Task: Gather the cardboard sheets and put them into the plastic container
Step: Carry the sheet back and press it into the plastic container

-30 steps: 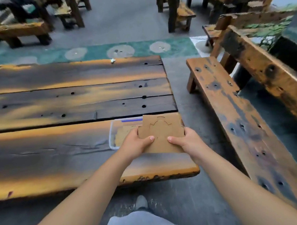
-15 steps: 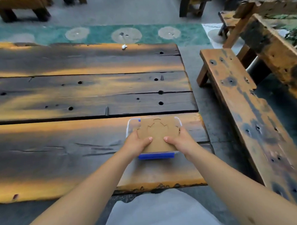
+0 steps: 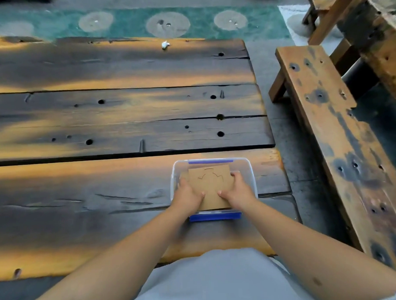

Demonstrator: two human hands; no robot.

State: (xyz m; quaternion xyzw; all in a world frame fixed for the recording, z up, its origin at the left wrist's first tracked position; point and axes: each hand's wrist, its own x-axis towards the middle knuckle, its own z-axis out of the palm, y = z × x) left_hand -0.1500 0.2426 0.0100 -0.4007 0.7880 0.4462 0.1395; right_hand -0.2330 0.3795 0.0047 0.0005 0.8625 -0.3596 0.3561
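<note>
Both hands, left hand (image 3: 187, 194) and right hand (image 3: 238, 192), are gripping cardboard sheets (image 3: 211, 187) while lowering them into the plastic container (image 3: 250, 170); releasing is all that seems left.

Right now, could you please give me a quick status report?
Left hand and right hand gripping brown cardboard sheets. Sheets lowering into clear plastic container. Nothing blocking.

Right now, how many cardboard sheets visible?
1 clearly: the cardboard sheet held by both hands inside the plastic container. A brown edge at its left hints at more underneath, hidden.
</note>
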